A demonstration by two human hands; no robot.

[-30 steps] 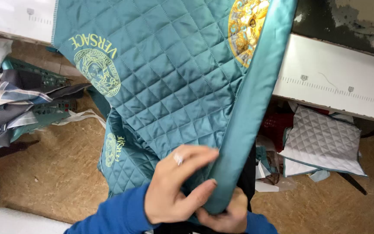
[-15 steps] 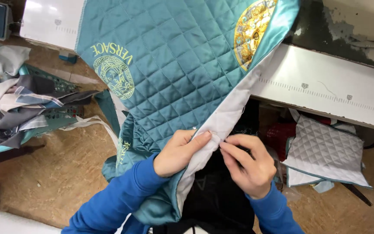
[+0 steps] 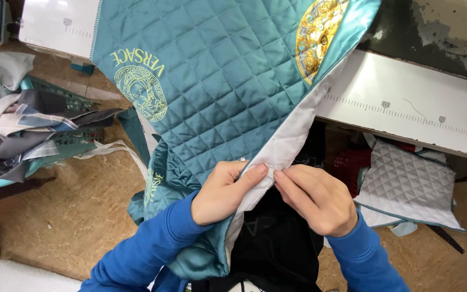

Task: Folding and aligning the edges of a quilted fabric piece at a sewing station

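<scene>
A teal quilted fabric piece (image 3: 217, 81) with gold printed emblems hangs from the white table down over my lap. Its white lining (image 3: 290, 143) shows along the turned-back right edge. My left hand (image 3: 225, 192) pinches that edge from the left, thumb on the white lining. My right hand (image 3: 317, 200) pinches the same edge from the right, fingertips almost touching the left thumb. Both arms wear blue sleeves, and black clothing shows below the hands.
A white work table (image 3: 406, 111) with a printed ruler strip runs along the top right. A grey quilted piece (image 3: 406, 184) lies under it at the right. A teal basket with mixed fabric scraps (image 3: 22, 127) stands at the left on the chipboard floor (image 3: 71, 216).
The teal edge has been turned back, exposing the white lining. My right hand came out from under the fabric and now pinches the edge beside my left hand.
</scene>
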